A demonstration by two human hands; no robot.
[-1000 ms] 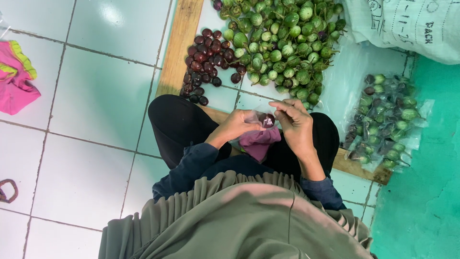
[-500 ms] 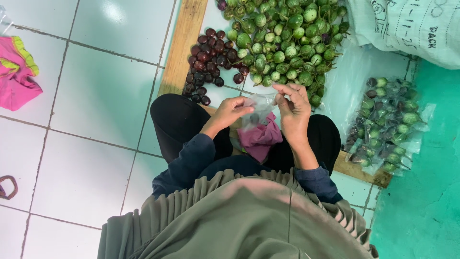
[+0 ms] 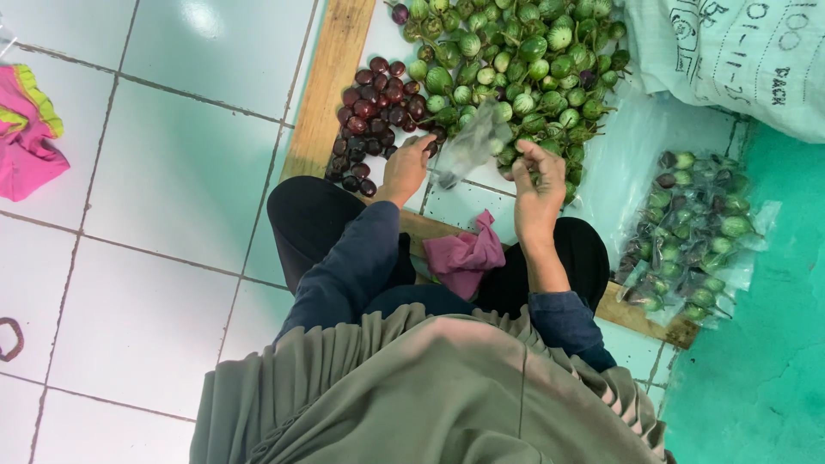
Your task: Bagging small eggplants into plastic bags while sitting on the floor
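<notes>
Packing looks partly done, judging from the floor: measured from the wooden plank [image 3: 331,82], a pink cloth [image 3: 26,142] lies well off to its left on the white tiles, a small heap of dark purple eggplants [image 3: 374,112] sits just to its right, and a far bigger heap of green eggplants [image 3: 507,60] spreads further right, unbagged and still the larger share of the work. Filled clear bags [image 3: 692,232] of the same fruit (several, piled loosely) lie furthest right of the plank, by the green floor, so some of the job is already finished. Between the heaps, the left hand [image 3: 404,170] is curled, its fingertips pinching one edge of a thin clear plastic bag [image 3: 468,146], and the right hand [image 3: 537,185] grips the opposite edge with bent fingers; neither hand is spread wide. That bag hangs in the air right of the plank, just in front of the green heap, crumpled and see-through, blurred by motion, and I cannot tell whether anything is inside it. A second pink cloth [image 3: 468,253] rests on the person's lap below the bag.
</notes>
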